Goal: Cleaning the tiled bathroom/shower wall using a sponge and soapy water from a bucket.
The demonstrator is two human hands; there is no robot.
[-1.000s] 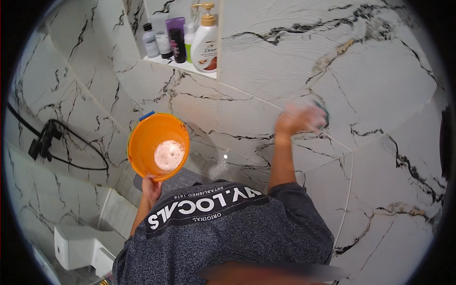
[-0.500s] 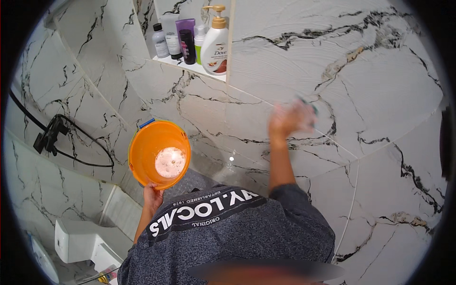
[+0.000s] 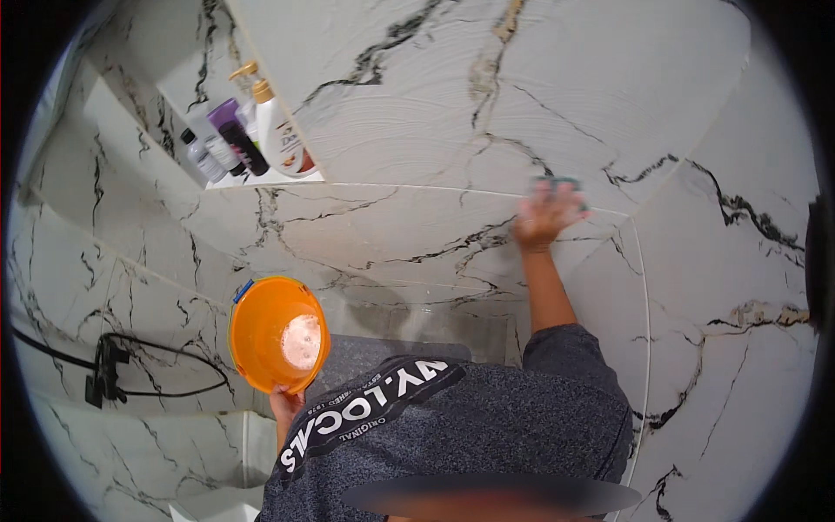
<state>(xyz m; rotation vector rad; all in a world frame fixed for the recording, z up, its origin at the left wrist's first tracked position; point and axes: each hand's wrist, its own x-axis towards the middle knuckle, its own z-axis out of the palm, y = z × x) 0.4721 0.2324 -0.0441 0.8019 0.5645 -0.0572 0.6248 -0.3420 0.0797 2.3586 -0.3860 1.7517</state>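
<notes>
My left hand (image 3: 285, 403) grips the near rim of an orange bucket (image 3: 259, 331), which is tilted so that its inside faces me. White suds (image 3: 302, 343) float on the liquid in it. At the marble-patterned wall (image 3: 417, 113), my right hand (image 3: 541, 221) presses a dark green scrub pad (image 3: 567, 184) to the surface, just above a pale tile joint. Motion smears its fingers and the pad, so the pad's exact shape is unclear. Faint streaks of wet film curve over the wall to the left of this hand.
A wall niche (image 3: 261, 179) at upper left holds a white pump bottle (image 3: 280, 135), a purple tube (image 3: 225, 114) and several smaller bottles. On the left wall hangs a black fitting (image 3: 106, 370) with a looped hose. A grey mat (image 3: 348, 352) lies below the bucket.
The view has turned and shifted right, so the niche and its bottles sit farther left. My right hand has moved along the wall towards the right corner with the pad. The bucket stays in my left hand.
</notes>
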